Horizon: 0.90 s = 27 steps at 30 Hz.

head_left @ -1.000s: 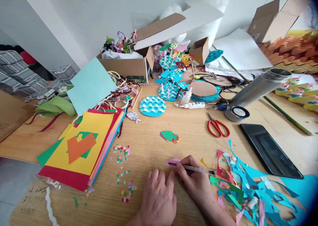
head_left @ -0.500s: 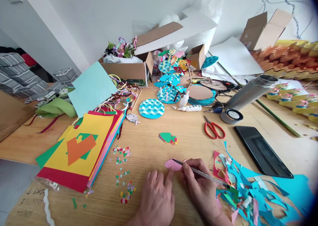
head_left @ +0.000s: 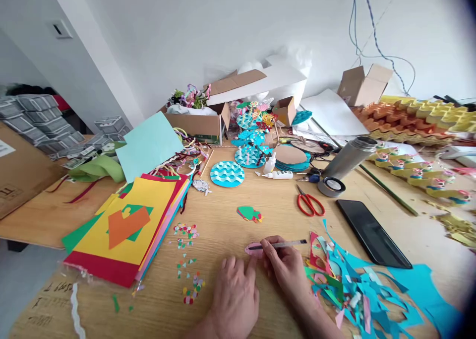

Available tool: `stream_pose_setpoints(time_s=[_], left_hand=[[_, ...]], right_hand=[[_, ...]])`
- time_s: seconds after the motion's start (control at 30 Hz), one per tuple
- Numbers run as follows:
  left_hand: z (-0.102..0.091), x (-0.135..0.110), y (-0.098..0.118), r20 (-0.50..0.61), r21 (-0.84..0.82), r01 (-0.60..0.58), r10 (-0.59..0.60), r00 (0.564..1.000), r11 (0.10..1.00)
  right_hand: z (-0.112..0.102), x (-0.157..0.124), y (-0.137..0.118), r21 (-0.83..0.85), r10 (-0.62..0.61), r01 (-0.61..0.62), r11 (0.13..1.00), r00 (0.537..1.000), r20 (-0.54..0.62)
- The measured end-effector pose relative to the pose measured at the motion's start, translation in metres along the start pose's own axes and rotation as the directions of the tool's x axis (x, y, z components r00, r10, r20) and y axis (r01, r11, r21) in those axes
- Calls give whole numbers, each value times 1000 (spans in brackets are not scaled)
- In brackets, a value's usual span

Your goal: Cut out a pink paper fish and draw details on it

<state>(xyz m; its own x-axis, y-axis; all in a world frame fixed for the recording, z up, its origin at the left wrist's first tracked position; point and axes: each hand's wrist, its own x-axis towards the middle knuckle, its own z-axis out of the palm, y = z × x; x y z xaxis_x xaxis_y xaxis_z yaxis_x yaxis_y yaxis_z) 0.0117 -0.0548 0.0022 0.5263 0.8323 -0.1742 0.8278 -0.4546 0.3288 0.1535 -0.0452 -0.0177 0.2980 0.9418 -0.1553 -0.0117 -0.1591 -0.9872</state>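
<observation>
A small pink paper fish lies flat on the table between my hands. My right hand is closed round a slim dark pen, whose tip lies over the fish. Beside the fish, my left hand rests on the table with fingers stretched forward, the index fingertip at the fish's lower edge. Beyond them sits a little stack of cut fish shapes, green on top. Red-handled scissors lie farther to the right.
Blue paper scraps and a black phone lie to the right. Coloured sheets are stacked left, near paper confetti. Behind are a wave-covered disc, a glue bottle and a steel flask.
The view has tilted up and shifted right. The pen has swung to lie more level, and its tip has moved from the fish's upper edge onto its body. My left hand stays beside the fish.
</observation>
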Motion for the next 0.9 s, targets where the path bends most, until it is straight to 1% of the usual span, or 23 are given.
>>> stream_pose_setpoints(time_s=[0.07, 0.13, 0.47, 0.7, 0.9], left_hand=[[-1, 0, 0, 3, -13, 6, -5, 1000, 1000], [-2, 1, 0, 2, -20, 4, -4, 1000, 1000], [-3, 1, 0, 29, -2, -5, 5, 1000, 1000], [0, 1, -1, 28, -8, -3, 3, 1000, 1000], [1, 1, -1, 26, 2, -9, 9, 1000, 1000]], right_hand=[[2, 1, 4, -22, 13, -12, 1000, 1000, 22], [3, 1, 7, -52, -4, 6, 999, 999, 31], [2, 0, 12, -146, -34, 35, 989, 999, 8], [2, 0, 14, -168, -31, 30, 985, 1000, -2], [3, -1, 11, -152, -7, 7, 988, 1000, 1]])
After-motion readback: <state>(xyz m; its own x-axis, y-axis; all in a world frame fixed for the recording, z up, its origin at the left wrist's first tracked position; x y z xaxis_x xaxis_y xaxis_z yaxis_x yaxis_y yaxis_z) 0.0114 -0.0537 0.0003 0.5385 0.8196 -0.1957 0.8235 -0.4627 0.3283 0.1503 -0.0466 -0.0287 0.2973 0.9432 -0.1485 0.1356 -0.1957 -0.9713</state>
